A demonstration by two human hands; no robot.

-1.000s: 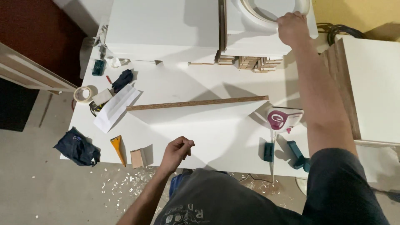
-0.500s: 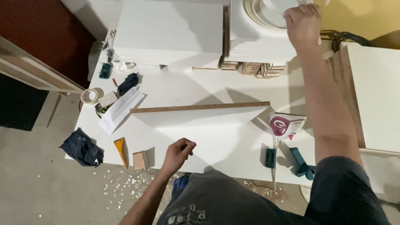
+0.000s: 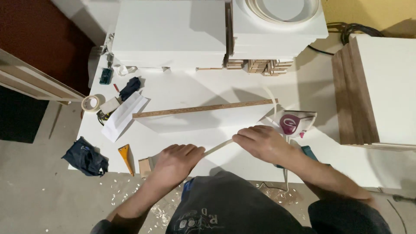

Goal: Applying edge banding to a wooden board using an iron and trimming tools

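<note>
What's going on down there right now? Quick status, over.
Left hand and right hand both grip a thin pale strip over the white table. Upright board edge just beyond. Nothing between them.

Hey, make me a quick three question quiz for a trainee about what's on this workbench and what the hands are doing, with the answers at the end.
1. True or false: both hands grip the same thin white strip.
2. Which thing lies nearest the left hand? A) roll of tape B) small wooden block C) dark cloth
3. Fill in: the long board stands on its ____ across the white table.

Key
1. True: the left hand and the right hand each hold it, and it curves up past the board's right end.
2. B
3. Edge: the long board shows its raw chipboard edge upward.
</note>
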